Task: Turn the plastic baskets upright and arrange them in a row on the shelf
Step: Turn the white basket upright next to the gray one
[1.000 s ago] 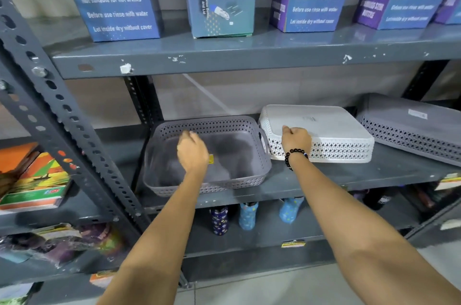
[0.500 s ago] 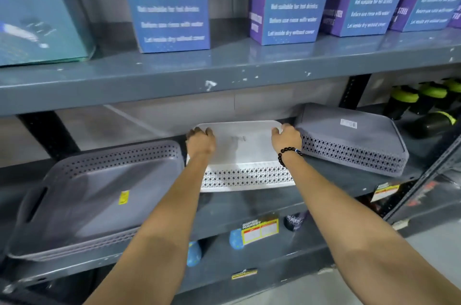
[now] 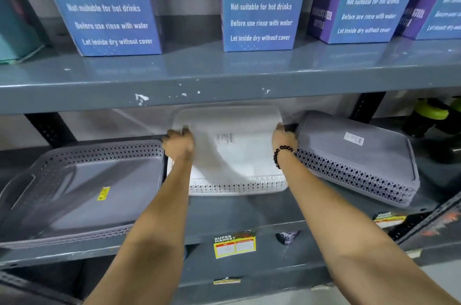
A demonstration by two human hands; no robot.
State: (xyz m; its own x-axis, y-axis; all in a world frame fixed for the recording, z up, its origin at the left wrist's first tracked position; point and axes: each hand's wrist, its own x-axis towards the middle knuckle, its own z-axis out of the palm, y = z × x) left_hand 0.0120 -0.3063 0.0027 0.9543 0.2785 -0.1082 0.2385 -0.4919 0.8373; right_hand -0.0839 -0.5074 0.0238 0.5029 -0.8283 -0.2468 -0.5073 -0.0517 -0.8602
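**Op A:** From my feed, both grips are clenched on the white basket (image 3: 234, 155). The left hand (image 3: 178, 146) clasps its left side, the right hand (image 3: 284, 141), with a beaded bracelet (image 3: 280, 156) at the wrist, clasps its right side. The basket is blurred, so I can't tell how the fingers wrap its far edge.

**Op B:** Which way does it point?

**Op A:** Its flat bottom, with a barcode label, faces up and toward me. The perforated rim wall is the near, low edge, lying on the shelf (image 3: 249, 215). The far edge is raised, so it is tilted. Its long axis seems to run left to right along the shelf.

**Op B:** Room around it?

**Op A:** Tight. Left of the white basket, just beside it, sits a grey basket (image 3: 82, 190), upright, its open side up. Right of the white basket lies a second grey basket (image 3: 359, 157), bottom up, close against my right hand. Above the white basket, the upper shelf (image 3: 224, 80) hangs near its raised edge. In front of the white basket, the shelf surface is bare up to the front lip. Blue boxes (image 3: 259, 5) stand on the upper shelf.
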